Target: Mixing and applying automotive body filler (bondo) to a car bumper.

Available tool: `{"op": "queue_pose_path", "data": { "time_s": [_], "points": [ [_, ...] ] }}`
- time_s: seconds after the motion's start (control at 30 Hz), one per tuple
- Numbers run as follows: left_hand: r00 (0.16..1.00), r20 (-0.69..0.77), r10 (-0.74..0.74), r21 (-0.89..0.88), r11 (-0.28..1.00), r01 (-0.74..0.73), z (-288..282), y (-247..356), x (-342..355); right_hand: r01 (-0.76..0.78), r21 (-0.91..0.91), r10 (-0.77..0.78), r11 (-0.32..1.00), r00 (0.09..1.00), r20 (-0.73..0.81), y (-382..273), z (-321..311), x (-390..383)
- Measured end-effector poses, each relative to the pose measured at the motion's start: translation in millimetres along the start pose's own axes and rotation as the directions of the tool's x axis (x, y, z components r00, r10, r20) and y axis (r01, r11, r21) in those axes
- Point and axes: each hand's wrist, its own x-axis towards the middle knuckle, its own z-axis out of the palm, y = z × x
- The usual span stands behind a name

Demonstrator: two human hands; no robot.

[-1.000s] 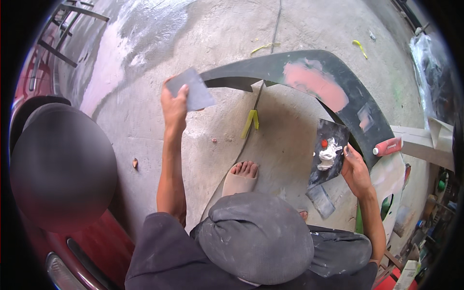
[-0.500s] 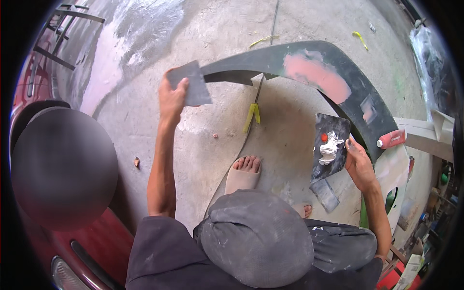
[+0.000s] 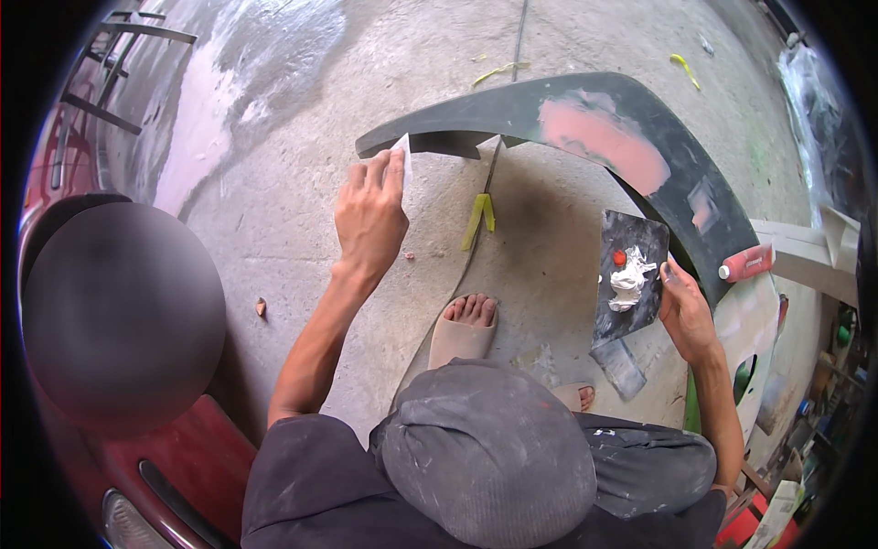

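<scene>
My left hand (image 3: 370, 215) grips a thin, flat, square grey spreader (image 3: 406, 165), now seen almost edge-on beside the left tip of a panel. That dark, curved wheel-arch panel (image 3: 494, 112) carries a large pink filler patch (image 3: 604, 142) and a smaller pale pink patch (image 3: 702, 206). Whether the spreader touches the panel, I cannot tell. In my right hand (image 3: 688, 311) is a dark rectangular mixing board (image 3: 615, 316), held by its right edge. On the board sit a heap of white putty (image 3: 629, 282) and a small red blob (image 3: 620, 258).
A red bottle with a white cap (image 3: 748, 263) lies at the panel's right end. Below the board, a grey flat sheet (image 3: 619, 368) rests on the concrete floor. Yellow tape strips (image 3: 479, 220) lie about. At left are a round dark object (image 3: 123, 311) and red bodywork (image 3: 183, 462).
My left hand has turned over and shifted right, bringing the spreader from face-on to edge-on by the panel's tip. My right hand and the board have barely moved.
</scene>
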Motion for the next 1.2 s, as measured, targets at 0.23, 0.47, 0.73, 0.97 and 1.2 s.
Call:
{"op": "queue_pose_path", "data": {
  "time_s": [0.23, 0.47, 0.73, 0.97, 1.2],
  "points": [
    [0.998, 0.037, -0.043, 0.061, 0.997, 0.041, 8.0, 4.1, 5.2, -0.004, 0.014, 0.005, 1.0, 0.998, -0.07, 6.7, -7.9, -0.8],
    [0.998, -0.024, 0.051, 0.056, 0.997, -0.05, -5.1, 18.0, 8.3, -0.003, 0.048, 0.007, 0.999, 0.996, -0.092, 11.2, -20.9, -4.3],
    [0.999, 0.028, 0.043, 0.069, 0.997, -0.045, -0.6, 16.3, 3.8, -0.01, 0.043, 0.017, 0.999, 0.986, -0.165, 11.1, -21.0, -5.5],
    [0.994, 0.067, -0.082, 0.011, 0.997, 0.081, -11.3, 10.7, 14.7, -0.039, 0.061, 0.049, 0.997, 0.984, -0.169, 18.1, -34.9, -3.5],
    [0.987, 0.049, -0.156, 0.093, 0.984, 0.151, 10.2, -13.5, 20.0, -0.033, 0.071, 0.041, 0.997, 0.993, -0.11, 14.9, -28.9, 0.0]
  ]
}}
